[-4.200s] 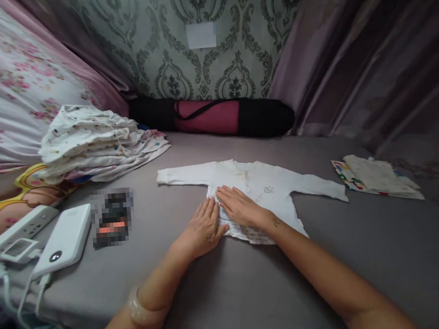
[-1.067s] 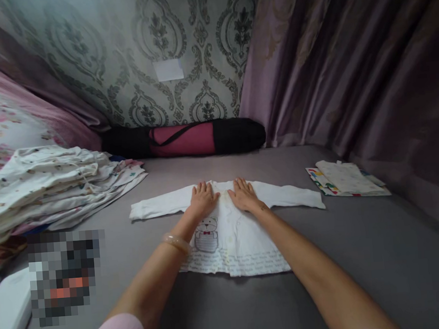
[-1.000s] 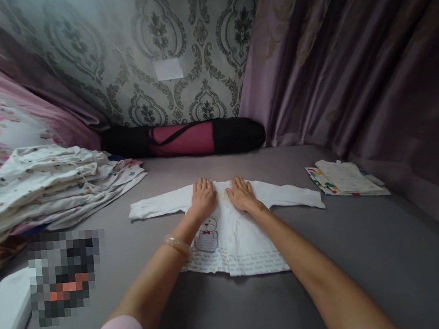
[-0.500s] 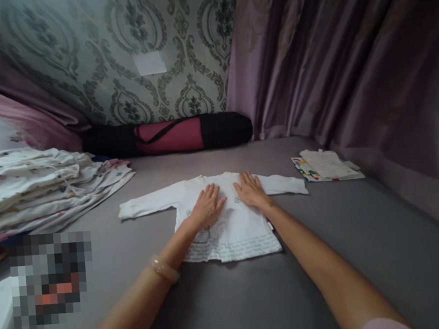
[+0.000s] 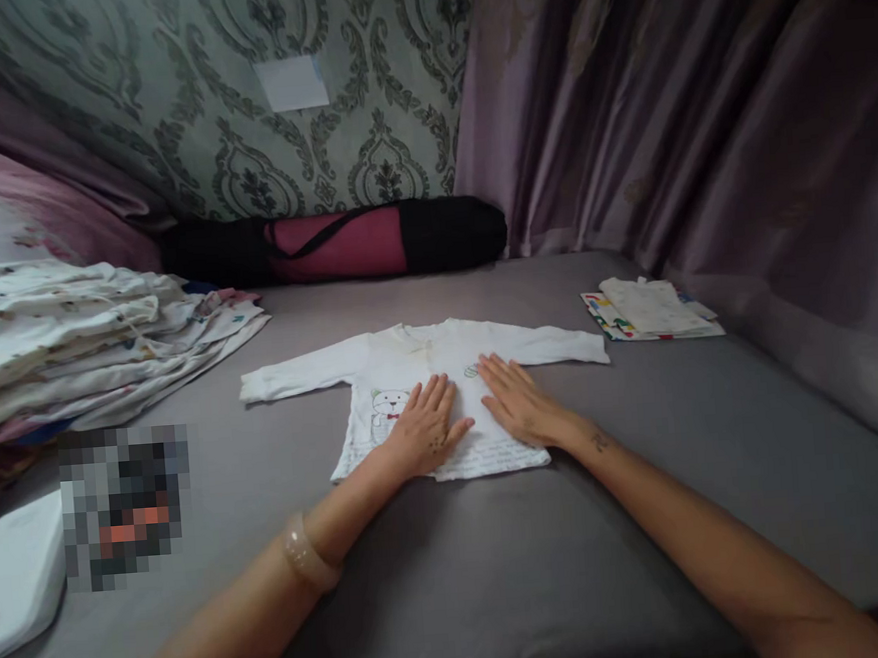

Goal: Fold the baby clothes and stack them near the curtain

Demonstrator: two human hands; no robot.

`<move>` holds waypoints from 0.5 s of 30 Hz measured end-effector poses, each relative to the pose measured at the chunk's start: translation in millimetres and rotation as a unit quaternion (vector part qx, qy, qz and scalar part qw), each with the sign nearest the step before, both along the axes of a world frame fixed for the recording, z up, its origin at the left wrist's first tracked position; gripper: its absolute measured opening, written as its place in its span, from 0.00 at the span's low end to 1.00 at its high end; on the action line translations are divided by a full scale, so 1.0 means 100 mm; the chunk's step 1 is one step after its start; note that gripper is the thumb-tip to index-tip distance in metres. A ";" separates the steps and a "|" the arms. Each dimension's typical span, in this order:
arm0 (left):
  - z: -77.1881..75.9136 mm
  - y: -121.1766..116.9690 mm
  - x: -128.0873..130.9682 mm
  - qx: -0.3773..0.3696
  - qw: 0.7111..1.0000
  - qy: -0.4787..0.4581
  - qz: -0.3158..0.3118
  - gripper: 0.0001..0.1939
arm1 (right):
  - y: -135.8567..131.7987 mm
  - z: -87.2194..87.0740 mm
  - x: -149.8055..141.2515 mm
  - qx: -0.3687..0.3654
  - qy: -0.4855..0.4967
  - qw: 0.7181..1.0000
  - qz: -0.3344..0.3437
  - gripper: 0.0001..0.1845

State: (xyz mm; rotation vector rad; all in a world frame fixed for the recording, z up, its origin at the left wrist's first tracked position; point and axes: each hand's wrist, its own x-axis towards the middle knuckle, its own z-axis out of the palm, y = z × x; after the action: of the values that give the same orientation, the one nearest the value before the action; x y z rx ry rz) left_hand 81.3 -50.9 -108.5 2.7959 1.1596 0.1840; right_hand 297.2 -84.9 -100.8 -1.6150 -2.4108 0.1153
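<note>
A small white long-sleeved baby shirt (image 5: 411, 356) with a bear print lies spread flat on the grey bed surface (image 5: 501, 565), both sleeves stretched out to the sides. My left hand (image 5: 425, 432) rests palm down on the lower middle of the shirt, fingers stretched out. My right hand (image 5: 517, 404) lies flat beside it on the lower right part of the shirt, fingers also extended. Neither hand grips anything. A pale bangle sits on my left wrist.
A stack of folded printed baby clothes (image 5: 71, 340) sits at the left. A folded garment (image 5: 652, 307) lies at the right near the purple curtain (image 5: 695, 121). A black and pink roll bag (image 5: 335, 242) lies along the wall. A white power bank (image 5: 16, 579) is near the bottom-left corner.
Both hands have slid from the shirt's collar and shoulders down toward its lower hem, staying flat on the cloth. The shirt lies smoother now.
</note>
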 end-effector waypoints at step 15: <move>0.07 -0.45 -0.46 -0.047 0.998 0.037 0.009 0.37 | -0.57 0.14 -0.42 -0.103 0.033 0.990 0.087 0.30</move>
State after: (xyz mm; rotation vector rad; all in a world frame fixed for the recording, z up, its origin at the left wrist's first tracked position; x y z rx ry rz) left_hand 35.0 -95.5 -101.5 2.7322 1.1765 0.0273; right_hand 255.0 -142.1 -87.0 -1.4487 -2.5548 0.4552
